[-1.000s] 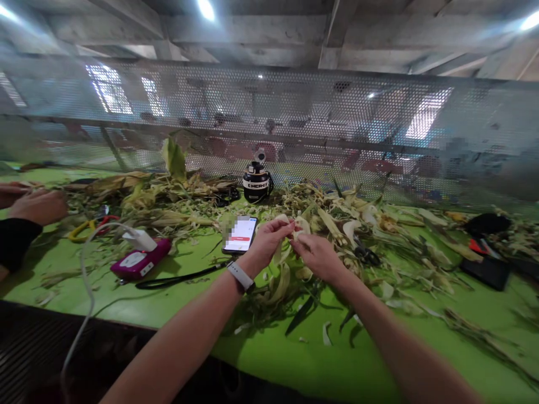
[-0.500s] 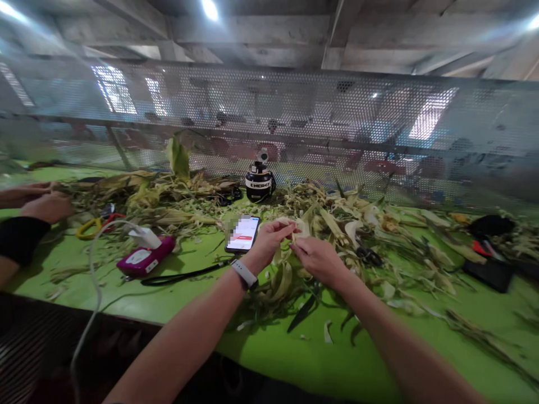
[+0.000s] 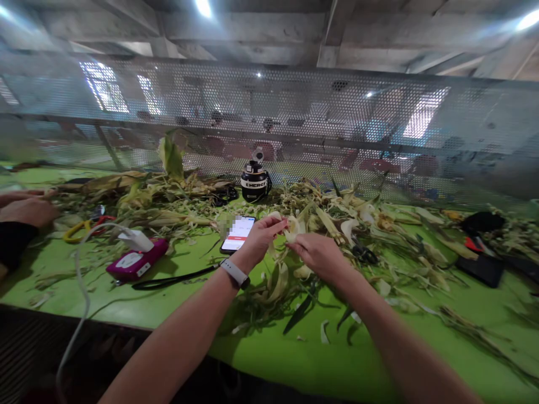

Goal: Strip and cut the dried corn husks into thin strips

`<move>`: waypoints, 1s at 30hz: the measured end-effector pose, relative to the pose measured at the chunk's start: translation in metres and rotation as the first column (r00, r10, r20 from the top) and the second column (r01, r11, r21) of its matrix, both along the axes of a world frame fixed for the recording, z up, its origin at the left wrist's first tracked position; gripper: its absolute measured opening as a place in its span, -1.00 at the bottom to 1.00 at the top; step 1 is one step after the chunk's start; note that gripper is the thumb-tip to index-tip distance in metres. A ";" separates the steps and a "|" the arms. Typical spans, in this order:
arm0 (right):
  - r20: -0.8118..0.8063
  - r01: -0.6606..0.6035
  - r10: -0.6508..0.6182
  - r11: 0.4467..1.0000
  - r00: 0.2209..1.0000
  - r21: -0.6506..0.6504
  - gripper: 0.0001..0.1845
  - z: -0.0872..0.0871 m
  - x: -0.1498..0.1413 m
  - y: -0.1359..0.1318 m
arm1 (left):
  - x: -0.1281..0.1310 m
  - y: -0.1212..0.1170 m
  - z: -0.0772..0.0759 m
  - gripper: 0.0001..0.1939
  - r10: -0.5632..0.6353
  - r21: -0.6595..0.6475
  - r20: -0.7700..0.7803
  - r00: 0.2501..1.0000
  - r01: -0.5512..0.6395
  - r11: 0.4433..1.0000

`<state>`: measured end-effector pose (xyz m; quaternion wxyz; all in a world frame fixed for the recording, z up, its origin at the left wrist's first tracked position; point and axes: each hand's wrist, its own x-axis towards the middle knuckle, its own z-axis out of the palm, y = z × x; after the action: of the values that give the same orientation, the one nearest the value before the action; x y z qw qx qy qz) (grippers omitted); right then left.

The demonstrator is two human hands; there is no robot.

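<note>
My left hand [image 3: 263, 238] and my right hand [image 3: 319, 253] meet over the green table [image 3: 295, 353], both pinching a pale yellow-green corn husk piece [image 3: 291, 225] between their fingertips. A white watch sits on my left wrist. Loose husk strips [image 3: 280, 283] lie under and below my hands. A phone [image 3: 238, 234] with a lit screen lies flat just left of my left hand.
Heaps of husks [image 3: 168, 202] run along the back, in front of a perforated metal screen [image 3: 295, 123]. A black bottle [image 3: 255, 181] stands behind the phone. A magenta power bank [image 3: 135, 262] with a white cable lies at left. Another person's hands [image 3: 25, 210] work at far left. Black scissors [image 3: 364, 255] lie right.
My hands stay together on the husk piece, only shifting slightly. The view swayed a little. The other person's hands moved a bit leftward.
</note>
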<state>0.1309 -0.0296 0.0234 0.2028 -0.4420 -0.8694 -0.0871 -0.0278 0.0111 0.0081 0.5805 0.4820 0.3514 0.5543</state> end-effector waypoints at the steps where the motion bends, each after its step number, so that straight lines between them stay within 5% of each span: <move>1: -0.054 0.000 0.003 0.999 0.999 0.051 -0.61 0.003 0.004 0.001 | 0.000 -0.001 0.001 -0.74 -0.028 0.010 0.001 1.000 0.028 1.000; 5: -0.336 -0.024 0.076 0.987 0.939 0.158 -0.66 0.014 0.017 0.008 | 0.000 -0.004 0.002 -0.71 -0.182 0.011 -0.064 0.981 0.183 0.983; 8: -0.462 -0.015 0.048 0.997 0.886 0.075 -0.70 0.016 0.021 0.011 | 0.001 -0.007 0.002 -0.75 -0.233 0.010 -0.114 0.966 0.236 0.972; 14: -0.514 0.119 -0.131 0.991 0.848 -0.056 -0.69 0.007 0.016 0.012 | 0.006 -0.010 0.003 -0.83 -0.215 -0.075 -0.013 0.977 0.213 0.974; 30: -0.622 0.160 -0.220 0.975 0.751 -0.151 -0.72 -0.002 0.008 0.011 | 0.006 -0.012 0.005 -0.66 -0.234 0.000 -0.047 0.971 0.235 0.972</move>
<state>0.1392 -0.0183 0.0219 0.4549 -0.5399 -0.7031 0.0854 -0.0222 -0.0011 0.0127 0.6323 0.5344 0.3039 0.4714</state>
